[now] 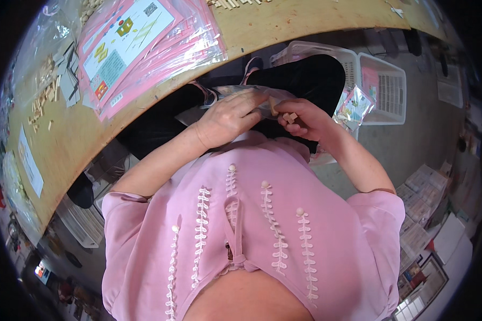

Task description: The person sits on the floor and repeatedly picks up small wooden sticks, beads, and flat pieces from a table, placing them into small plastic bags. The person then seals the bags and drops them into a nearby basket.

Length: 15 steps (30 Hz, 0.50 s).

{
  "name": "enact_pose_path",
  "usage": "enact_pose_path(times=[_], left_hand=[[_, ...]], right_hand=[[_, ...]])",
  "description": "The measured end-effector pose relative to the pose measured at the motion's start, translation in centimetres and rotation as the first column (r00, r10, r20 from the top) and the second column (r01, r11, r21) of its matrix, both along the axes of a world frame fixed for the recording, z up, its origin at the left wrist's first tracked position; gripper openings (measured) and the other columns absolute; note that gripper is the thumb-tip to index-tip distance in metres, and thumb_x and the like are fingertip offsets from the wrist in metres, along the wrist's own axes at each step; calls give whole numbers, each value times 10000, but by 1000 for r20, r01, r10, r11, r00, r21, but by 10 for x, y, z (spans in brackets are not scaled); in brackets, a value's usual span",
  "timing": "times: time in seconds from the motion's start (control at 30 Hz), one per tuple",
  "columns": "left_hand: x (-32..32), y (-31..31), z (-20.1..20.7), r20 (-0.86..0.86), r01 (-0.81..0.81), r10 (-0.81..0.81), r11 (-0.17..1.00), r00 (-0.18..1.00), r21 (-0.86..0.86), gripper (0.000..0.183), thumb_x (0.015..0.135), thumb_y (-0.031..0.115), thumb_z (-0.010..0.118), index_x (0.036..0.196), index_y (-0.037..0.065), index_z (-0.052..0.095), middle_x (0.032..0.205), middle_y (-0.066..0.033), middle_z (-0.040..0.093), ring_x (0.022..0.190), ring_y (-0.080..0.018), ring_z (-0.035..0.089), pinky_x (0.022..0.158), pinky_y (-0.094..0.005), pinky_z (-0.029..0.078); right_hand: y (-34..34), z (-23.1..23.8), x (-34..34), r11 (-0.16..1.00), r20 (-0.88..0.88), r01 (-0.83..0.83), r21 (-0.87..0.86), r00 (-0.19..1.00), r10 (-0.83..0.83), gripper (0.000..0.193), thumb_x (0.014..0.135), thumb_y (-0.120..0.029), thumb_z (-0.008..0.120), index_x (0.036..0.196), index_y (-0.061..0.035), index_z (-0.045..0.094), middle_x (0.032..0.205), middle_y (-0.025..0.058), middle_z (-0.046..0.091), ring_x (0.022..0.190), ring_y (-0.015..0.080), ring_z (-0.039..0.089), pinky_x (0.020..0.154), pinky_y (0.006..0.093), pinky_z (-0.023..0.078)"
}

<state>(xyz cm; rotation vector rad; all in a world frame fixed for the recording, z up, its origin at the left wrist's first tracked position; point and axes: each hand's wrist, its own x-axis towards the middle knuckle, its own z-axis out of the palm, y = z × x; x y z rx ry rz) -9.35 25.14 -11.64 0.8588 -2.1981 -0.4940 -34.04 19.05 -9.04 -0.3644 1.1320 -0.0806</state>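
Over my lap, my left hand [231, 116] is closed at a transparent plastic bag [266, 111], its fingers bent at the bag's edge. Close by on the right, my right hand [310, 119] curls around several small wooden sticks [290, 117], whose square ends poke out between the fingers. Another light wooden piece [273, 105] shows between the two hands, at the bag. The bag's lower part and some of my left fingertips are hidden.
A curved wooden table [160, 101] runs ahead and to the left. Pink printed sheets in plastic sleeves [144, 59] and loose wooden sticks [52, 91] lie on it. White plastic baskets [383, 93] stand on the floor to the right, beside a filled packet [355, 106].
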Motion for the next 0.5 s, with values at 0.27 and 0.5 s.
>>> enact_pose_path(times=[0.27,0.5], left_hand=[[-4,15,-15,-63,-53,62,990,996,127,315,836,64,777,1125,-41,707,1293,-185,673,1178,-369,682,991,-440,574],[6,13,-14,1,-23,23,998,1000,54,237,839,87,785,1049,-9,732,1302,-190,684,1189,-368,685,1002,-434,572]], right_hand=[[3,-31,-8,976,219,137,169,960,-173,283,1055,-235,612,1250,-30,629,1041,138,708,820,206,715,665,255,583],[4,-8,-16,996,98,71,49,992,-75,393,1078,-212,566,1421,-21,577,1262,183,710,952,260,756,794,337,644]])
